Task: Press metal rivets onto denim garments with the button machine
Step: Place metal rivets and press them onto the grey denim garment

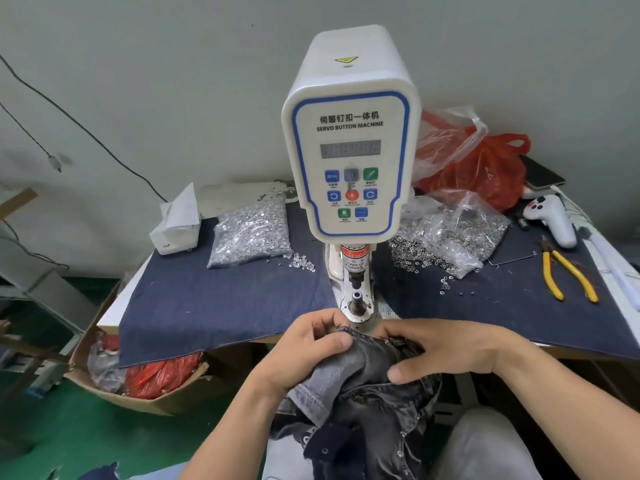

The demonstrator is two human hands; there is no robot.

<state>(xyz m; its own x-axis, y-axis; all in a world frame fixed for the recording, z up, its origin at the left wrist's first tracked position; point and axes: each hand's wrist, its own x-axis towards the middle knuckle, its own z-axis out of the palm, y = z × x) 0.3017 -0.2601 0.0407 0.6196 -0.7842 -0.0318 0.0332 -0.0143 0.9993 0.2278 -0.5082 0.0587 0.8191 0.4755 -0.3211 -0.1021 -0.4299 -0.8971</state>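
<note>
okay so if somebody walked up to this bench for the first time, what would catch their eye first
Most likely the tall white servo button machine standing at the middle of the table, its blue-edged control panel facing the person. Just below its press head, the left hand and the right hand grip a bunched denim garment. Clear bags of metal rivets lie on either side of the machine.

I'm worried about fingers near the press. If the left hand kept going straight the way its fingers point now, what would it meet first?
The left hand grips the denim garment, fingers pointing up-right toward the machine. Going straight on, it would probably first meet the lower die post on the button machine base, though depth is unclear.
</note>
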